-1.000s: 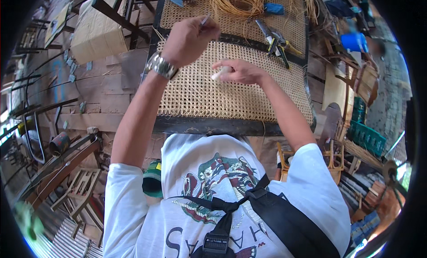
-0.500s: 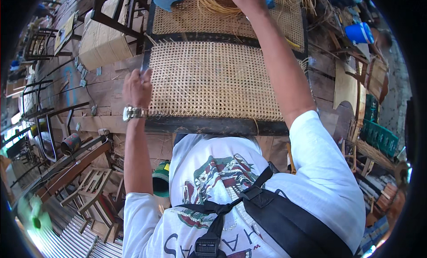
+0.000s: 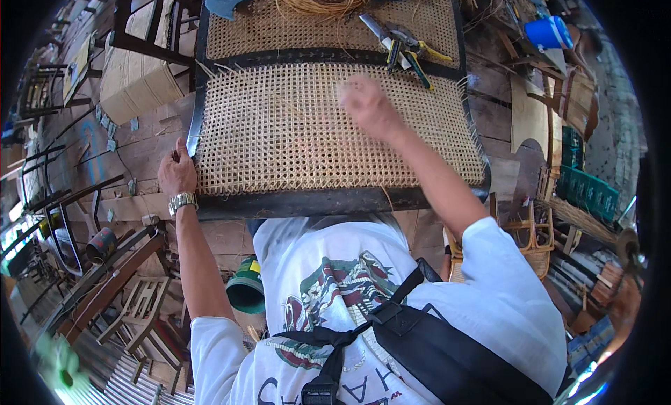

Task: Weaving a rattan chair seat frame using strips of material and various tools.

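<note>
A dark wooden frame (image 3: 307, 204) lies before me, with a woven cane panel (image 3: 279, 136) in its near part and a second cane panel (image 3: 279, 36) beyond the crossbar. Loose strand ends stick out along the near panel's edges. At the frame's left side, my left hand (image 3: 177, 174) grips the edge, thumb pointing away from me. My right hand (image 3: 369, 110) is over the near panel, fingers curled and blurred; whatever they hold cannot be made out. Just beyond it are hand cutters (image 3: 381, 33) and other tools with yellow-and-green handles (image 3: 418, 68).
A coil of cane strands (image 3: 321, 5) rests on the far panel beside a blue piece (image 3: 227, 1). Dark chair frames and a cardboard box (image 3: 136, 76) stand at left. A blue bucket (image 3: 549, 33) and green crate (image 3: 587, 193) are at right; a green bucket (image 3: 246, 286) is near my body.
My right hand has come back from the far coil to above the near panel, uncovering the tools. My left hand has shifted nearer along the frame's left edge.
</note>
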`<move>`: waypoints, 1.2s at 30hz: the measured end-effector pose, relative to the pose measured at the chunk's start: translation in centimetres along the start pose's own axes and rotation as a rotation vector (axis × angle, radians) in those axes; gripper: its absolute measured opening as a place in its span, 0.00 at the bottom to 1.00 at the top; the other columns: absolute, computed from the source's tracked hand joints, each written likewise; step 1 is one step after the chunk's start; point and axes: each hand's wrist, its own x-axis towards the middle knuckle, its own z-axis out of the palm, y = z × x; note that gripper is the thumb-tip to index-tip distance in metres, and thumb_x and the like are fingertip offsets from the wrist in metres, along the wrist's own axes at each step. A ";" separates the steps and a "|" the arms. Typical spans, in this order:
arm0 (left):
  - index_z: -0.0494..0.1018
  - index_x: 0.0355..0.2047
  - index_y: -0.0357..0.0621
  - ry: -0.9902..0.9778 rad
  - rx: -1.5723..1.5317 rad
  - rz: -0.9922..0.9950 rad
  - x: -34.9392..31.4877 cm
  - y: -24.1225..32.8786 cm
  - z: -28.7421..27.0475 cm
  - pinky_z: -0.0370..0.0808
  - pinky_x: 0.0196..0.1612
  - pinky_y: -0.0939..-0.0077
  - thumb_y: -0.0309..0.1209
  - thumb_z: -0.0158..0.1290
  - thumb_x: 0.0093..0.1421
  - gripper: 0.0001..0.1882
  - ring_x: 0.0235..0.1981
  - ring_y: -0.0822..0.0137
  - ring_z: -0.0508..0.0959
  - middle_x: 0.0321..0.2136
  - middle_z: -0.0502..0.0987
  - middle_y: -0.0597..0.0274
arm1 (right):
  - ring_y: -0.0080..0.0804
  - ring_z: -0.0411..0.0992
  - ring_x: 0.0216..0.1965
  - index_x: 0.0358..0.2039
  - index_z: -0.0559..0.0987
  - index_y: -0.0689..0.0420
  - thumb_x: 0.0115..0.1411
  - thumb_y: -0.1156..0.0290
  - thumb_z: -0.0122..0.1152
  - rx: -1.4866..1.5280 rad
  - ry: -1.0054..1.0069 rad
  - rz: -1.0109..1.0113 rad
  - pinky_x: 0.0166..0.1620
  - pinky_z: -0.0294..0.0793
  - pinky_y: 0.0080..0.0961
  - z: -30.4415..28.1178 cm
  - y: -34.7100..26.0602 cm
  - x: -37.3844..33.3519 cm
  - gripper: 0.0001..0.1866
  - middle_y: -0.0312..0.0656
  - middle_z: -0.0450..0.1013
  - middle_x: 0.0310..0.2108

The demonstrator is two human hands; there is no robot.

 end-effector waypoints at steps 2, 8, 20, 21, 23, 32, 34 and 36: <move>0.83 0.38 0.41 -0.001 -0.016 0.011 -0.1 1.1 0.0 0.75 0.44 0.49 0.65 0.43 0.65 0.37 0.41 0.41 0.81 0.36 0.82 0.42 | 0.41 0.72 0.37 0.35 0.76 0.57 0.65 0.71 0.49 -0.122 0.153 0.232 0.43 0.76 0.44 1.6 6.7 0.0 0.07 0.49 0.73 0.33; 0.83 0.39 0.42 -0.022 -0.032 -0.037 -0.6 0.1 0.0 0.75 0.45 0.50 0.63 0.44 0.66 0.35 0.42 0.41 0.81 0.37 0.83 0.42 | 0.39 0.73 0.42 0.52 0.79 0.52 0.62 0.67 0.60 0.177 0.130 -0.187 0.47 0.72 0.42 1.4 -9.6 -3.2 0.17 0.45 0.74 0.38; 0.82 0.36 0.44 -0.025 -0.139 -0.080 -0.4 -0.3 -0.5 0.75 0.40 0.53 0.62 0.46 0.66 0.32 0.37 0.40 0.80 0.32 0.82 0.42 | 0.34 0.75 0.36 0.50 0.81 0.47 0.64 0.69 0.55 -0.003 -0.165 -0.203 0.49 0.72 0.39 4.6 -17.4 7.1 0.15 0.39 0.79 0.34; 0.81 0.35 0.43 -0.003 -0.184 -0.102 -0.6 -0.7 -0.2 0.75 0.40 0.53 0.60 0.47 0.66 0.31 0.36 0.40 0.80 0.31 0.81 0.43 | 0.35 0.75 0.33 0.48 0.81 0.48 0.64 0.71 0.54 0.193 0.039 -0.397 0.45 0.73 0.39 4.2 -18.9 5.9 0.13 0.39 0.78 0.30; 0.81 0.35 0.43 -0.011 -0.206 -0.108 -0.4 -0.5 -0.5 0.75 0.39 0.53 0.60 0.47 0.67 0.31 0.36 0.40 0.80 0.31 0.81 0.43 | 0.35 0.74 0.32 0.45 0.81 0.49 0.64 0.75 0.53 0.436 0.239 -0.632 0.40 0.74 0.39 5.2 -18.1 6.9 0.13 0.39 0.76 0.27; 0.80 0.34 0.40 -0.091 -0.302 -0.116 -0.7 0.7 -0.8 0.74 0.39 0.54 0.56 0.49 0.67 0.29 0.33 0.41 0.79 0.30 0.80 0.42 | 0.45 0.71 0.42 0.38 0.82 0.52 0.62 0.68 0.52 0.101 0.118 -0.391 0.45 0.69 0.49 11.2 -15.3 15.4 0.10 0.46 0.75 0.35; 0.80 0.35 0.40 -0.050 -0.326 -0.034 -0.5 0.6 -0.2 0.74 0.38 0.55 0.56 0.50 0.67 0.29 0.32 0.43 0.79 0.28 0.80 0.43 | 0.46 0.71 0.43 0.36 0.81 0.54 0.60 0.68 0.52 0.059 0.189 -0.136 0.45 0.68 0.51 11.8 -14.8 18.5 0.10 0.48 0.75 0.36; 0.81 0.36 0.40 -0.053 -0.357 -0.057 -0.5 0.4 -0.4 0.74 0.37 0.58 0.56 0.51 0.67 0.28 0.30 0.46 0.79 0.27 0.80 0.44 | 0.49 0.71 0.43 0.33 0.80 0.56 0.58 0.68 0.51 -0.012 0.290 0.087 0.45 0.67 0.53 12.8 -16.0 18.9 0.10 0.52 0.75 0.37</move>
